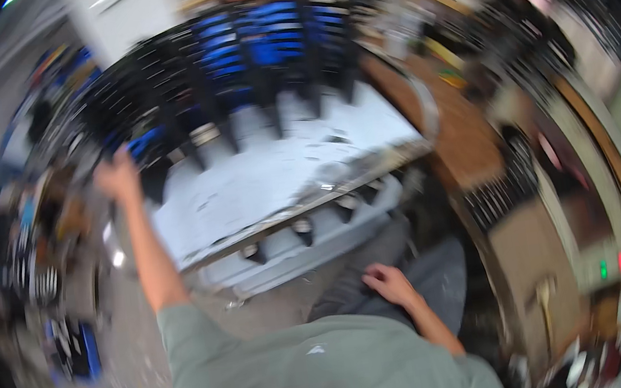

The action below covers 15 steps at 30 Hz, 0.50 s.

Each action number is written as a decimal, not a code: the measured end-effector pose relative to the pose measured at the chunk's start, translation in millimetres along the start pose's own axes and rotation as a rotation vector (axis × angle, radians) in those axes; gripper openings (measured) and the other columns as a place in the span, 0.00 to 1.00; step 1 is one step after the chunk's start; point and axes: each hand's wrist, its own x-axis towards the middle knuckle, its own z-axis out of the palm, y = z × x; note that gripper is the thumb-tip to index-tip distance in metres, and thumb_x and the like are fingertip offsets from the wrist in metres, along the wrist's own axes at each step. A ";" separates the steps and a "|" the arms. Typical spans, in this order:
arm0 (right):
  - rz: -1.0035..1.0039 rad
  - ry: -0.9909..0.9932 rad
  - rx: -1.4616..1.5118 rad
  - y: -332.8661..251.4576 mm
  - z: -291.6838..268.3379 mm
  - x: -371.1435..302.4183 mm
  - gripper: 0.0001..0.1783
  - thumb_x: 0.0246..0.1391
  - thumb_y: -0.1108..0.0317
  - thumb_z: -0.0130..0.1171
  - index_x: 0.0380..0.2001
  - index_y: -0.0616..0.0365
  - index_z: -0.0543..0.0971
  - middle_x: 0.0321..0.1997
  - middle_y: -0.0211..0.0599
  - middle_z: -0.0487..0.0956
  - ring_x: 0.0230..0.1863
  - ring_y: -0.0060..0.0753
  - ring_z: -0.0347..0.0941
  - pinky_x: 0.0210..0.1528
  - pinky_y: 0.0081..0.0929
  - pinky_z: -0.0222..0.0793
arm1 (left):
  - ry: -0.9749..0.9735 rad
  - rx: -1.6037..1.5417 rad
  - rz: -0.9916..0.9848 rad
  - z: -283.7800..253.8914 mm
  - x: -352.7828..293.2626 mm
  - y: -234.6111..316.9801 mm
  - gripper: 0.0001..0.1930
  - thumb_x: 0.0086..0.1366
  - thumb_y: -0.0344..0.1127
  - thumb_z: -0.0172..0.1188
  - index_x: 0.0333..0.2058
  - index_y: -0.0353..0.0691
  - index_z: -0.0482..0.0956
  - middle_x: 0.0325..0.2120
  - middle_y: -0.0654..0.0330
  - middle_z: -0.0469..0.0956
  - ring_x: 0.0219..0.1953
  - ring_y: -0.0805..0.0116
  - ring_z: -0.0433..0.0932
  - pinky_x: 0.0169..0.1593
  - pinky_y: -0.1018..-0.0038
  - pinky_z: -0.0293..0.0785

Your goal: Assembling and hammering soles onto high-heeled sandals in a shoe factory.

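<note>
My left hand [118, 177] is stretched out at the far left corner of the white work table [225, 197]. Motion smears its fingers, so whether they grip anything does not show. A small blue thing [143, 142] lies close beside it, next to the tall rack of black stacked pieces [182, 93] along the table's back. My right hand [390, 283] is low by my lap, over my grey trousers, its fingers loosely bent and a little apart. Nothing shows in it.
Bright blue parts [253, 42] show behind the black stacks. Small black pieces [337, 139] lie on the tabletop. A white shelf [295, 262] sits below its front edge. On the right are a brown bench [466, 136] and a hammer-like tool [547, 308]. A blue crate [74, 349] stands on the left floor.
</note>
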 end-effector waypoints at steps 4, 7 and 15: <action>0.020 -0.059 -0.006 5.7 8.0 -2.5 0.20 0.55 0.56 0.59 0.45 0.58 0.77 0.36 0.41 0.81 0.38 0.33 0.78 0.43 0.29 0.71 | 0.229 -0.278 0.178 -15.5 -85.6 -13.0 0.29 0.57 0.47 0.66 0.45 0.23 0.73 0.44 0.39 0.74 0.45 0.48 0.73 0.52 0.60 0.68; 0.040 0.028 0.053 29.5 8.0 -21.1 0.19 0.55 0.57 0.60 0.43 0.60 0.77 0.33 0.37 0.81 0.35 0.30 0.76 0.40 0.27 0.71 | -0.093 -0.519 0.167 -11.0 -217.6 13.4 0.26 0.61 0.36 0.62 0.54 0.28 0.66 0.52 0.47 0.69 0.56 0.56 0.67 0.60 0.64 0.62; 0.180 0.198 0.301 37.7 -26.2 -57.5 0.18 0.56 0.60 0.60 0.45 0.61 0.77 0.31 0.29 0.78 0.31 0.20 0.73 0.34 0.21 0.69 | -1.258 -0.811 0.500 -88.7 -424.7 85.0 0.20 0.55 0.37 0.63 0.46 0.34 0.73 0.50 0.45 0.68 0.55 0.47 0.67 0.57 0.62 0.63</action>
